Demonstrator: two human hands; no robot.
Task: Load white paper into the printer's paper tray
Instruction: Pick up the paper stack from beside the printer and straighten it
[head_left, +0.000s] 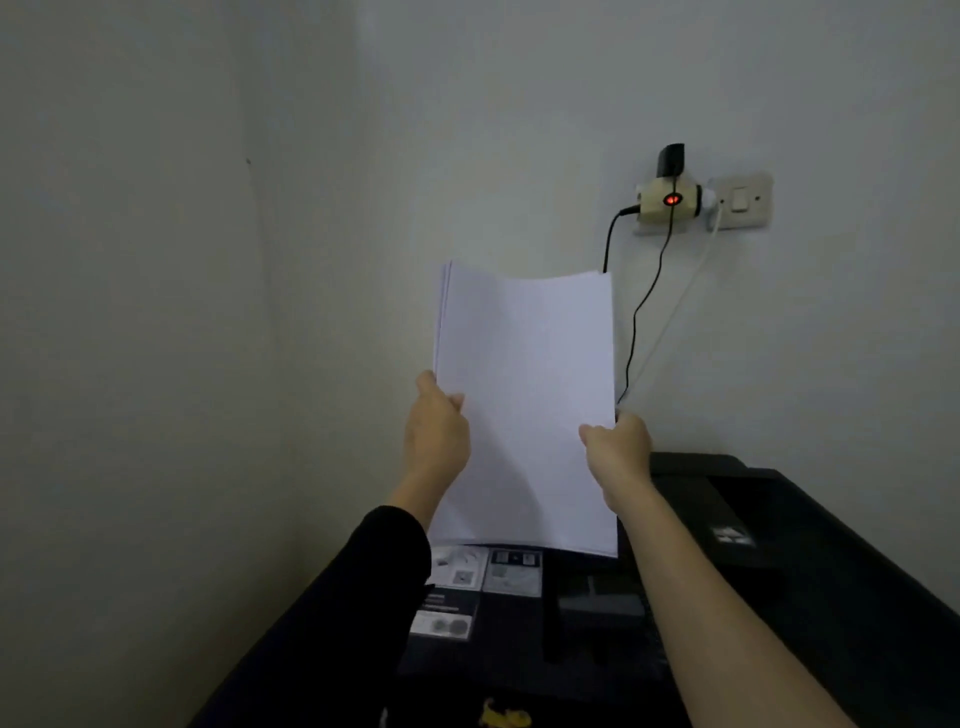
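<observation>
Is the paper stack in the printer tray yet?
Not yet. Left hand and right hand hold the paper stack upright above the printer.

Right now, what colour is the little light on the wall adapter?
Red, glowing on the cream-coloured adapter, clearest in the head view.

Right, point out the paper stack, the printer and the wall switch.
paper stack (524, 405): head view, middle of the top sheet.
printer (810, 566): head view, bare black top on its right side.
wall switch (740, 200): head view, the white rocker on its plate.
</observation>
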